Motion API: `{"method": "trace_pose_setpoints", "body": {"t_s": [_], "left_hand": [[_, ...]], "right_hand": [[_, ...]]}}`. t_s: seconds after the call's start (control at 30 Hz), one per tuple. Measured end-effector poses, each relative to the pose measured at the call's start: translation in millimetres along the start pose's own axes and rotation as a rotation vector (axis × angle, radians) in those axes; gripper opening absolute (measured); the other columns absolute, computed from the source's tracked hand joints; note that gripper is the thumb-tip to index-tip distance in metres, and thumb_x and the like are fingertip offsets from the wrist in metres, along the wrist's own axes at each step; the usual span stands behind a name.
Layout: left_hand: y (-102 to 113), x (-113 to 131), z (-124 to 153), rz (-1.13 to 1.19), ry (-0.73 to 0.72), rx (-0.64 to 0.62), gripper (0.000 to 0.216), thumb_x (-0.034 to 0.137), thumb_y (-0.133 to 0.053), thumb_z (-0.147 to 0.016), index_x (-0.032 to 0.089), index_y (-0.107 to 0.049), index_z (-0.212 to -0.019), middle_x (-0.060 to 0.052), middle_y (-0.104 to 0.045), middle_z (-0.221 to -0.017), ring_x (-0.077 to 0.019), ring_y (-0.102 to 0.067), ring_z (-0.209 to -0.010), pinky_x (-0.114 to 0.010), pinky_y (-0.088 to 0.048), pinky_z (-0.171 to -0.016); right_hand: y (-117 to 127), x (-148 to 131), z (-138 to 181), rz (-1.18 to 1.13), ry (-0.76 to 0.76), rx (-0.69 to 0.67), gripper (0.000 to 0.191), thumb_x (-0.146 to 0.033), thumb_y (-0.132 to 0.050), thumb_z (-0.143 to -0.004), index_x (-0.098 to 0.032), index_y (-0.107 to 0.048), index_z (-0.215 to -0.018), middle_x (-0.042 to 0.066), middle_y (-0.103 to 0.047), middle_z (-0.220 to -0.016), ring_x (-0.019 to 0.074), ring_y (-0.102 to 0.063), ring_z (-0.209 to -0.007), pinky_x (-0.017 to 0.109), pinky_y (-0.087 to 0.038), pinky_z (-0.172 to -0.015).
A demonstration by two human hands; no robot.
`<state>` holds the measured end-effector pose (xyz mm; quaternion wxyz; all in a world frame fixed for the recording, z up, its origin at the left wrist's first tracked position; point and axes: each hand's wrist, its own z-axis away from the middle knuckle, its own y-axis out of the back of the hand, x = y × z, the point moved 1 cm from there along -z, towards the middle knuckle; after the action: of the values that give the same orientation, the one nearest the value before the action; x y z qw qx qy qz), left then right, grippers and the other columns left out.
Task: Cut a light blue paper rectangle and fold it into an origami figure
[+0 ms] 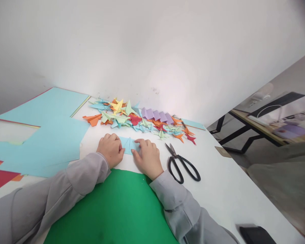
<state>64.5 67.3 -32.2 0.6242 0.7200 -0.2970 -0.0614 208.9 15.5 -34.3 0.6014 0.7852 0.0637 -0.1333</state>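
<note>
A small piece of light blue paper [127,145] with crease lines lies on the white table between my hands. At its left edge, my left hand [110,150] has its fingers curled, with the thumb against the paper. Thumb and index finger of my right hand [147,156] grip the right edge, the other fingers bent. Both hands rest low on the tabletop, and the parts of the paper under them are hidden. To the right of my right hand lie black-handled scissors [178,161], blades slightly apart and pointing away from me.
Along the wall is a heap of folded paper figures [119,118] in several colours, with a pleated purple paper [157,115]. Large light blue sheets [53,135] spread at the left. A green sheet [114,210] lies nearest me. A black object [256,234] sits at the front right.
</note>
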Motion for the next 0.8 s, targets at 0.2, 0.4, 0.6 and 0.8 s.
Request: {"method": "trace_pose_setpoints", "body": {"t_s": [0.2, 0.4, 0.6, 0.8], "left_hand": [[1.2, -0.1, 1.4, -0.033, -0.020, 0.006, 0.014, 0.029, -0.053, -0.077, 0.017, -0.061, -0.076, -0.008, -0.057, -0.092, -0.0271, -0.048, -0.090, -0.041, -0.040, -0.073], [1.0, 0.6, 5.3, -0.085, -0.137, 0.041, 0.029, 0.026, -0.048, -0.080, 0.031, -0.062, -0.105, -0.007, -0.055, -0.095, -0.0273, -0.046, -0.087, -0.039, -0.036, -0.068], [-0.2, -0.5, 5.7, -0.129, -0.163, 0.049, 0.029, 0.028, -0.046, -0.082, 0.034, -0.065, -0.103, -0.007, -0.054, -0.095, -0.0265, -0.045, -0.087, -0.037, -0.033, -0.066], [1.2, -0.4, 6.6, -0.145, -0.174, 0.042, 0.030, 0.028, -0.045, -0.082, 0.034, -0.065, -0.103, -0.007, -0.054, -0.096, -0.0260, -0.045, -0.087, -0.037, -0.033, -0.066]], "right_hand": [[-1.6, 0.8, 0.8, -0.006, 0.066, 0.008, 0.024, -0.031, -0.054, -0.082, -0.032, -0.065, -0.103, 0.007, -0.052, -0.090, 0.0239, -0.047, -0.087, 0.034, -0.033, -0.070], [-2.5, 1.3, 0.8, -0.004, 0.079, 0.016, 0.025, -0.031, -0.054, -0.082, -0.031, -0.065, -0.104, 0.007, -0.052, -0.089, 0.0240, -0.046, -0.086, 0.035, -0.033, -0.069], [-3.9, 4.1, 1.5, -0.069, 0.039, 0.005, 0.027, -0.027, -0.054, -0.081, -0.031, -0.065, -0.105, 0.007, -0.051, -0.090, 0.0240, -0.046, -0.088, 0.036, -0.034, -0.074], [-5.1, 7.7, 0.0, -0.105, 0.011, -0.072, 0.036, -0.018, -0.051, -0.081, -0.034, -0.062, -0.110, 0.007, -0.051, -0.095, 0.0248, -0.045, -0.093, 0.039, -0.034, -0.078]]}}
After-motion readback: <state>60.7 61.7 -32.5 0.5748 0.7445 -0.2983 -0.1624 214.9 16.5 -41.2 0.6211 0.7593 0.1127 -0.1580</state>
